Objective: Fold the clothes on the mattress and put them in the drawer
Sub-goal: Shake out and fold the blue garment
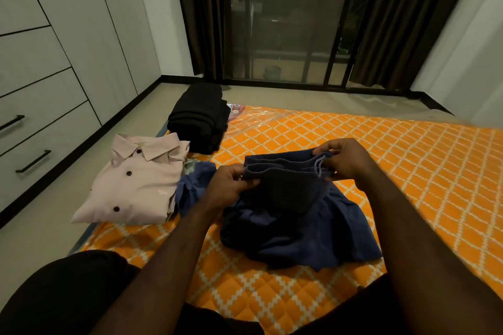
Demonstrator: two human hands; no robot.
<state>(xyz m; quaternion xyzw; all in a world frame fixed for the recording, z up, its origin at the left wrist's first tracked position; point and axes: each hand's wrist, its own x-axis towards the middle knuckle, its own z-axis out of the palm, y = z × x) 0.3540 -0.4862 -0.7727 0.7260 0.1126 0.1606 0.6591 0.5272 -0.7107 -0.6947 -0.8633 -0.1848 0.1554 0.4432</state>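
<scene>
The left grip (231, 185) is closed in a pinch on one end of the waistband (283, 168) of the navy shorts (294, 215), thumb on top and fingers curled beneath. The right grip (345, 160) is closed on the other end of the waistband, where the loop of a pale drawstring (319, 169) is seen just beside the fingertips. The waistband is held raised and stretched between the two grips, while the rest of the shorts is left crumpled on the orange quilted mattress (408, 171) in front of the person.

Just left of the shorts, a lighter blue garment (193, 185) is seen lying unfolded, partly tucked under the edge of a folded pink shirt (136, 182) with dark buttons. Beyond the shirt, a folded stack of black clothes (201, 119) is set at the far left corner of the mattress, near a patch of clear plastic wrap (261, 117).

The mattress is laid on the floor (40, 239). Along the left wall, grey drawers (40, 128) with dark bar handles are shut. A dark glass door (285, 22) flanked by brown curtains (394, 22) is seen at the far end.
</scene>
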